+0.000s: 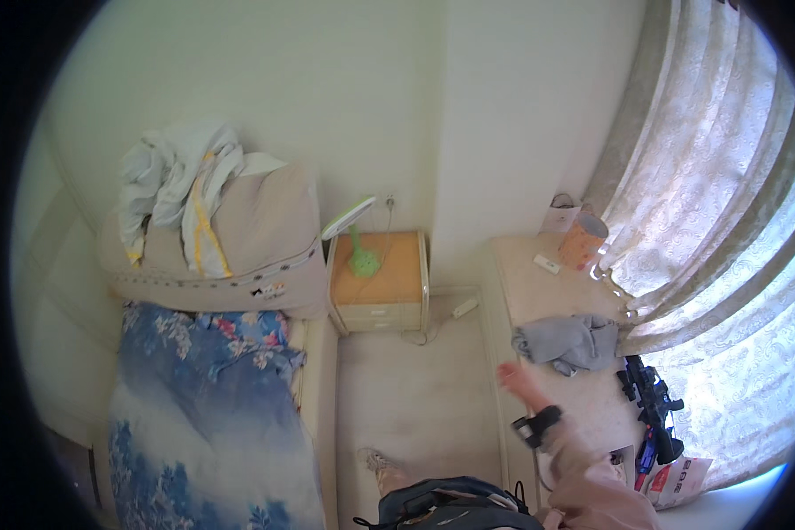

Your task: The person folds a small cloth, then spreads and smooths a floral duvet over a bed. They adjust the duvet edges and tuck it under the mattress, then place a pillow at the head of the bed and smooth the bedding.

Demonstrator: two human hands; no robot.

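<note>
My right hand (518, 384) is blurred, held by the front edge of the window ledge (523, 278), just below a folded grey cloth (570, 341). Nothing shows in it, but its fingers are too unclear to make out. A black band (536, 427) is strapped around that wrist, over the end of a pale pink sleeve (586, 464). Out of view is my left hand. Right of the cloth, a black toy gun (650, 397) with blue and red parts lies against the curtain. One shoe (374, 458) is on the floor below me.
A bed with a blue floral cover (205, 397) stands left, with folded bedding (271, 218) and a white garment (172, 179). A green lamp (363, 262) stands on a nightstand (397, 285). A power strip (464, 308) lies on the floor. An orange bin (583, 242) is beside the curtain (689, 165).
</note>
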